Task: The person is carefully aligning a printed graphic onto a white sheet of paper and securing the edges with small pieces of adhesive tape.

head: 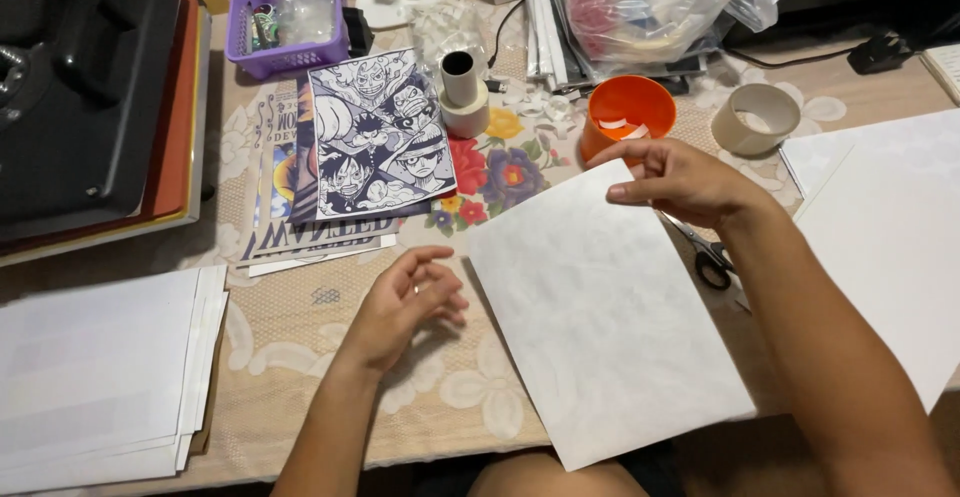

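Note:
A white sheet of paper [600, 317] lies tilted on the flowered tablecloth in front of me. My right hand [680, 182] pinches its far corner between thumb and fingers. Just left of the sheet's edge, my left hand [405, 302] hovers with fingers loosely curled, holding nothing. Black-handled scissors [705, 255] lie partly under my right wrist.
A stack of cartoon prints [375, 137] lies at centre left, a pile of white sheets [100, 377] at lower left, more white sheets [890, 217] at right. Also here: an orange cup [628, 112], tape rolls [755, 119], a purple basket [285, 17], a black heat press [90, 87].

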